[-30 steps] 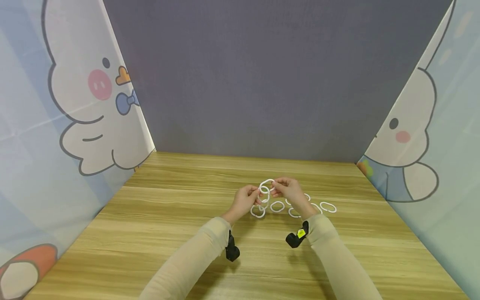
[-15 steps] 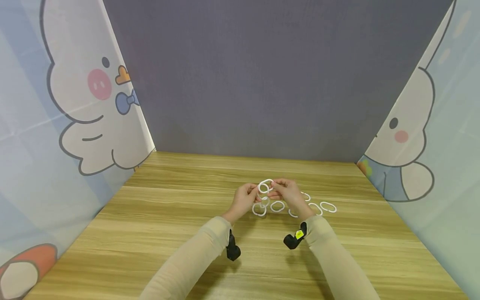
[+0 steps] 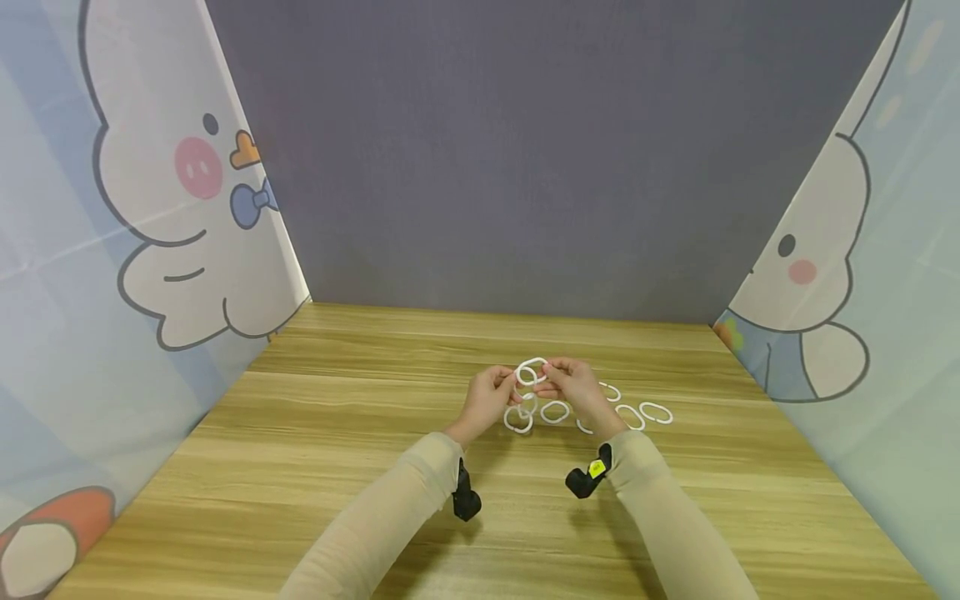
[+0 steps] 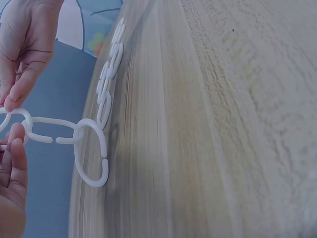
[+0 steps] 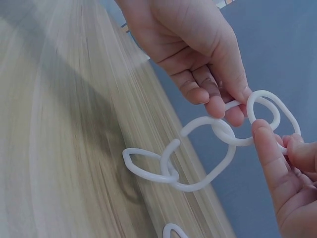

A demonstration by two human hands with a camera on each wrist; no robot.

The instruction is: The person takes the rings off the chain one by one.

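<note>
Several white, oval plastic chain links hang joined together between the two hands. The left hand (image 3: 486, 402) pinches one link (image 5: 241, 142) of this chain; two more links dangle below it, the lowest link (image 4: 79, 166) having a small gap in its side. The right hand (image 3: 576, 388) pinches the uppermost link (image 3: 534, 360), which passes through the link in the left hand. In the right wrist view the left hand (image 5: 198, 54) is above and the right hand (image 5: 292, 181) at lower right, their fingertips close together. The lowest link hangs close to the tabletop.
Several loose white links lie on the wood-grain table (image 3: 337, 467), including one link (image 3: 555, 422) beneath the hands and another link (image 3: 657, 406) at the far right. The right forearm partly covers some. A grey panel (image 3: 480, 167) stands behind, with cartoon-printed sheets on both sides.
My right hand has shifted slightly left, bringing the uppermost link further over the link in my left hand. The dangling links have swung a little; over the last half second there is hardly any movement.
</note>
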